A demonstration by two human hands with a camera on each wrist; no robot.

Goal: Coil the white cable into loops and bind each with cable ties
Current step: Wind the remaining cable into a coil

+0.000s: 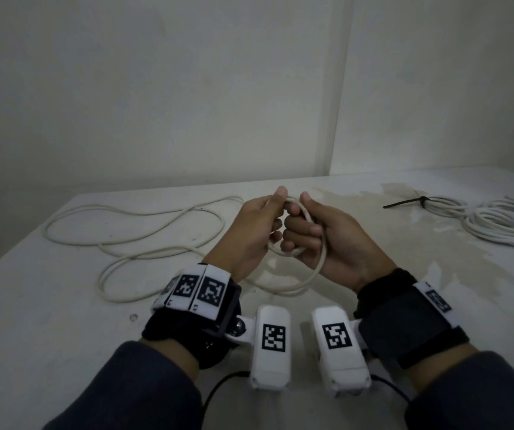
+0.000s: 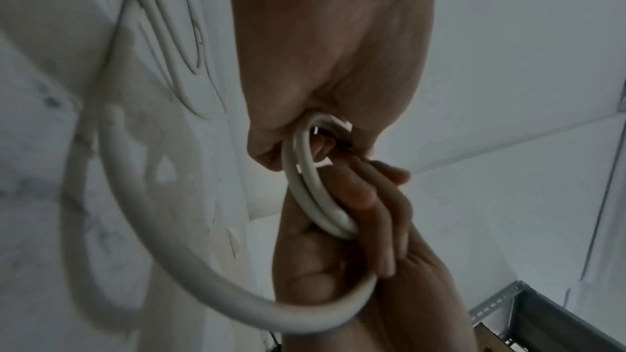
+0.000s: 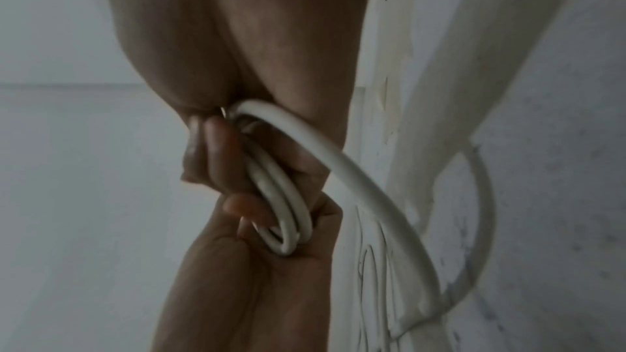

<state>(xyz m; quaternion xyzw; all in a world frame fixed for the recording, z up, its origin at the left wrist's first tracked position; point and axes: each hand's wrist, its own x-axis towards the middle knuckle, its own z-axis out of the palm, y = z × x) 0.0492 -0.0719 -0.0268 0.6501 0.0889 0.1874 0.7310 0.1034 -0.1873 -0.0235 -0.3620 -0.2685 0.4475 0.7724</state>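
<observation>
white cable, black cable tie, white table, black-and-white checkered wrist tags

We see a white table, its top scuffed and stained with a pale yellowish patch toward the far right. Behind the table stand 2 plain off-white walls, meeting in a corner beyond the table's far edge. The light is dim and even.
</observation>
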